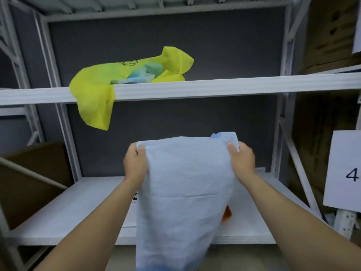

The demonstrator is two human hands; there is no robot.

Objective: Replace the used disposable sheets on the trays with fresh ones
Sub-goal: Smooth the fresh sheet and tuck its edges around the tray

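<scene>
The sheet (183,182) is held up at 6 o'clock before the lower shelf (78,212), its top corners pinched by the left hand (135,163) and right hand (243,159). It is best pulled taut, then laid flat.

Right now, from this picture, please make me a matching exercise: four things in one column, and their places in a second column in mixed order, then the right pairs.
Things:
1. pale blue sheet
2. yellow bag
3. white paper sign
4. orange thing

Places:
A. on the upper shelf, one part hanging over its front edge
B. at the right edge of the view, bearing the number 4
C. gripped at its top corners by the left hand and the right hand
D. low by the lower shelf, mostly hidden behind the sheet

Pairs: 1-C, 2-A, 3-B, 4-D
</scene>
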